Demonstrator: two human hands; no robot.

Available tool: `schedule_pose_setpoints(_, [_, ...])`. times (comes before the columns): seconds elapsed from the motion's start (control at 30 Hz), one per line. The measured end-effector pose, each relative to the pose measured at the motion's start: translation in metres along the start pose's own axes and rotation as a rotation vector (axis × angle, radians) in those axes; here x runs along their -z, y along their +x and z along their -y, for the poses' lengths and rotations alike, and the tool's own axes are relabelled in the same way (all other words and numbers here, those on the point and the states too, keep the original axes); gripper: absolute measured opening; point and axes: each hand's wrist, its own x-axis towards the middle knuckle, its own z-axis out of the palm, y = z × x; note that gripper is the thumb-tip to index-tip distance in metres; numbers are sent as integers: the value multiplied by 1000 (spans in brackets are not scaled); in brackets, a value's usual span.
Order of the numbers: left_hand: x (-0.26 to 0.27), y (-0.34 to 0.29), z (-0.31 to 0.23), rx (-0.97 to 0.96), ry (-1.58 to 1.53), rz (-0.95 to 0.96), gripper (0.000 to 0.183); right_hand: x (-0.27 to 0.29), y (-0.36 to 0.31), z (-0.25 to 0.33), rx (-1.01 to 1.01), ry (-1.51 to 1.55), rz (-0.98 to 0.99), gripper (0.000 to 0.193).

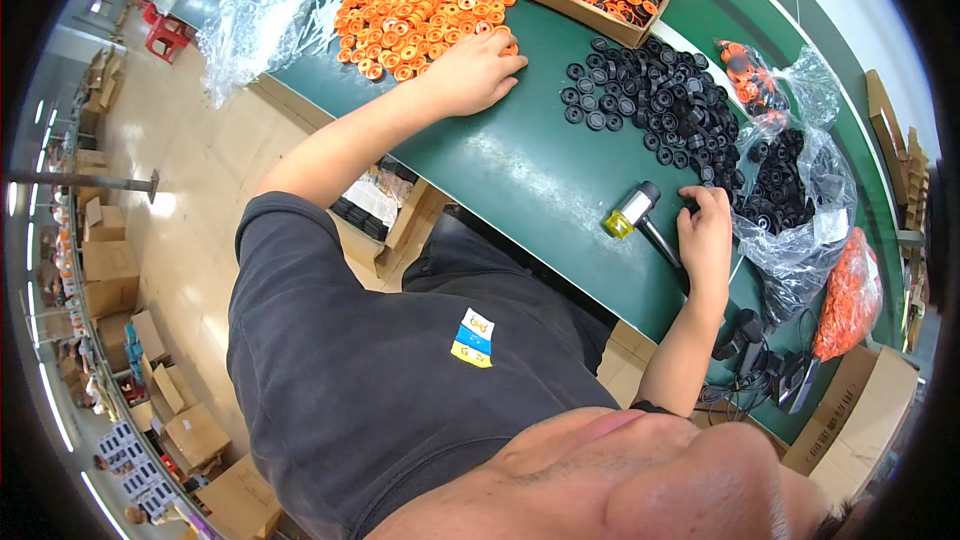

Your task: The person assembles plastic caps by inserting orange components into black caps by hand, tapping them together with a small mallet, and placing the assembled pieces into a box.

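Small round orange caps [405,15] lie in a loose heap on the green table [560,180]. My left hand [478,70] rests at the right edge of that heap, fingers half bent and the thumb apart from them, with orange pieces at its fingertips. Black round caps [655,90] spread in a pile to the right. At the near end of this pile is my right hand [706,232], its fingers curled and thumb drawn in around what looks like a black cap [690,206]. Just left of it lies a mallet [632,210] with a yellow face and black handle.
A cardboard box [640,32] of orange and black parts stands at the far edge. Plastic bags [815,180] of black and orange parts sit at right, near a red-orange mesh bag [850,290]. Clear plastic wrap [255,15] lies far left. Cables [745,380] and a carton [850,420] are lower right.
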Motion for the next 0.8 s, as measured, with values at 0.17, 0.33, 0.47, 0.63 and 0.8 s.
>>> schedule_pose_setpoints(0.17, [-13,-3,-1,-62,-86,-67,27,-4,7,18,129,185,27,19])
schedule_pose_setpoints(0.33, [-10,11,-14,4,-164,-220,20,-14,10,-3,169,214,-21,17])
schedule_pose_setpoints(0.47, [4,28,-58,5,-665,-214,22,-11,10,3,-19,570,-48,16])
schedule_pose_setpoints(0.63, [-4,65,-134,26,-1508,102,28,3,15,32,128,838,-86,23])
schedule_pose_setpoints(0.8, [-26,80,-150,196,-1846,110,30,13,20,45,218,797,-163,25])
